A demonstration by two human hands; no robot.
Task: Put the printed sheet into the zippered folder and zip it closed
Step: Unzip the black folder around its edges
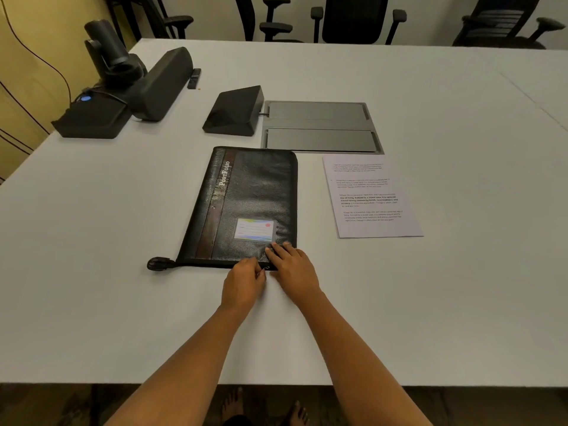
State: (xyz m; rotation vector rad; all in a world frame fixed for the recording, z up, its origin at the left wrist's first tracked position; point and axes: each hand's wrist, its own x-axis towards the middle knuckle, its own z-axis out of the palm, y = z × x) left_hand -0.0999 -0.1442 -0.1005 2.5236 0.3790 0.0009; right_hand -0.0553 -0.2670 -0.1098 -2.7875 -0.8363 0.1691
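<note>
Fingertips [260, 269] pinching folder [246, 204] zipper pull [261, 273]

Single head-worn wide-angle view, looks forward and down over the tabletop [92, 241]; forearms enter from bottom of frame, chairs [353, 20] along top edge.

White table [92, 302] carries all items. At centre: black zippered folder [246, 204], flat, closed cover up. At 3 o'clock of it, just beside, apart: printed sheet [370, 196], flat, text up. At 12 o'clock: black wedge-shaped device [235, 112], with a grey recessed panel [319, 127] beside it. At 10 o'clock: long black bar unit [163, 84], camera [110, 53], black box [92, 118]
</note>
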